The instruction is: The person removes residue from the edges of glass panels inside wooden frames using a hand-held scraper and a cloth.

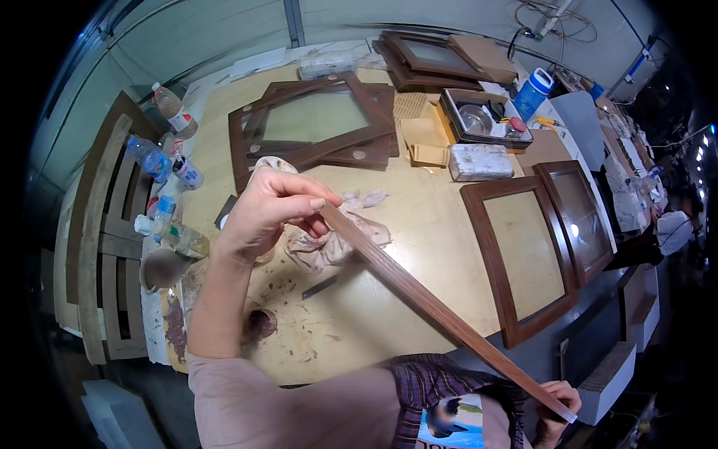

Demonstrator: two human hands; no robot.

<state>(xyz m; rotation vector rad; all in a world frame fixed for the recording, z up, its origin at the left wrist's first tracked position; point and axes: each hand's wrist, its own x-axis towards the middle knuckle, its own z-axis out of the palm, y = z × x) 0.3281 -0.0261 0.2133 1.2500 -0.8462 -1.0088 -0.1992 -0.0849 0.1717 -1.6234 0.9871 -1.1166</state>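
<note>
A long brown wood strip (426,292) slants across the front of me, its far end up and to the left. My left hand (277,206) pinches that upper end between thumb and fingers. At the strip's pale lower end, my right hand (557,408) grips it near the lower right, its fingers partly hidden. Behind the upper end of the strip, a stained cloth (321,251) lies crumpled on the worktable (441,217). A small dark flat blade-like piece (319,287) rests on the tabletop below the cloth.
Glazed brown frames (314,153) lie stacked at the back, with more frames (516,262) along the right edge. Several bottles (176,112) stand at the left. A tool box (479,123), a wrapped block (481,162) and a blue jug (532,93) sit at the back right.
</note>
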